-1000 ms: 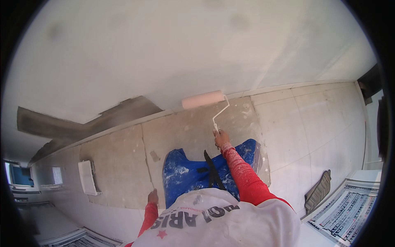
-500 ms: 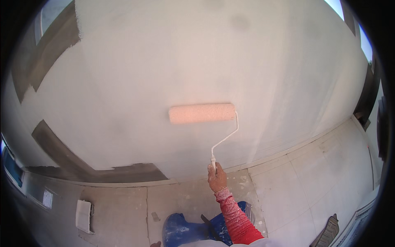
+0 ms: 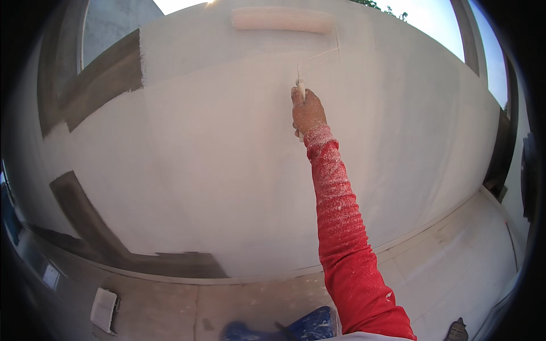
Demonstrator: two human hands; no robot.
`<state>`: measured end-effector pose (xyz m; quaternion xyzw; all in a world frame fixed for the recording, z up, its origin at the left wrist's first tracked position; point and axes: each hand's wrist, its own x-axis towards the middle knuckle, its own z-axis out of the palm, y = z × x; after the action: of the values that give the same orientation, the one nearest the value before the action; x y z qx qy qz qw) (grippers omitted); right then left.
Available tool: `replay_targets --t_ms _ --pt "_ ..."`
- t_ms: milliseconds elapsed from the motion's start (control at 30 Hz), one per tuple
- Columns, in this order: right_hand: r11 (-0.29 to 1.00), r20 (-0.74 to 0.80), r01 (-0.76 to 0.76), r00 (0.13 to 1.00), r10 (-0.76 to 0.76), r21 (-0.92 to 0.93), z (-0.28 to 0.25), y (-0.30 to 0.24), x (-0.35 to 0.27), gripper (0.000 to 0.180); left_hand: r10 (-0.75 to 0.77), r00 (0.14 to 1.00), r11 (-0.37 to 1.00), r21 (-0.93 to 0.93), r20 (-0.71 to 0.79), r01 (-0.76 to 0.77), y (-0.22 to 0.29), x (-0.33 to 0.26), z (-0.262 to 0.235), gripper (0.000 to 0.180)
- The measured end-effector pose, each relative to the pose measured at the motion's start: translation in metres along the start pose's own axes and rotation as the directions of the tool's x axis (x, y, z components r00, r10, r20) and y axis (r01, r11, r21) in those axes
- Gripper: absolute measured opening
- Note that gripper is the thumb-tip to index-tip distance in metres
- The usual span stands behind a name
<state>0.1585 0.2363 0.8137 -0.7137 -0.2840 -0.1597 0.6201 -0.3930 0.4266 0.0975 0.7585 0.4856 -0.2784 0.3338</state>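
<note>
My right hand (image 3: 310, 111) grips the handle of a paint roller (image 3: 282, 20), arm stretched upward in a red sleeve (image 3: 341, 221) speckled with white paint. The roller's wide pale sleeve lies level against the wall (image 3: 227, 148), close to its top edge, and a thin bent wire frame joins it to the handle. Most of the wall is coated whitish; darker grey-brown patches remain at the upper left (image 3: 105, 79) and along the lower left (image 3: 108, 238). My left hand is out of sight.
On the tiled floor, a white tray-like object (image 3: 103, 310) lies at the lower left. Something blue (image 3: 310, 327) sits close below me, partly covered by my arm. A dark shoe-like object (image 3: 456, 329) is at the lower right. Window-like openings flank the wall.
My right hand has pushed the roller up the wall from its lower middle to near the top edge. The view has tilted upward, showing sky above the wall.
</note>
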Motion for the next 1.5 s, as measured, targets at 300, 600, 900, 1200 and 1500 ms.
replay_targets --t_ms 300,600,900,1200,1500 --pt "0.994 0.029 0.022 0.999 -0.019 -0.104 -0.036 -0.079 0.065 0.049 0.077 0.995 0.995 0.070 -0.064 -0.073 0.038 -0.007 0.009 0.058" --pt "0.990 0.068 -0.064 0.995 0.073 -0.128 -0.019 -0.006 0.015 0.045 -0.071 0.983 0.993 -0.106 -0.172 0.054 0.030 0.009 0.026 0.053" --pt "0.961 0.140 -0.085 0.982 0.126 -0.263 0.006 0.213 -0.136 0.041 -0.205 0.958 0.900 -0.422 -0.199 0.105 0.023 0.020 0.036 0.082" --pt "0.832 0.156 -0.224 0.926 0.345 -0.508 0.008 0.418 -0.341 0.049 -0.420 0.908 0.803 -0.473 -0.017 0.363 0.006 -0.027 0.071 0.087" --pt "0.685 0.231 -0.466 0.706 0.670 -0.561 0.011 0.482 -0.465 0.051 -0.468 0.884 0.739 -0.538 0.026 0.407 -0.008 -0.035 0.031 0.077"
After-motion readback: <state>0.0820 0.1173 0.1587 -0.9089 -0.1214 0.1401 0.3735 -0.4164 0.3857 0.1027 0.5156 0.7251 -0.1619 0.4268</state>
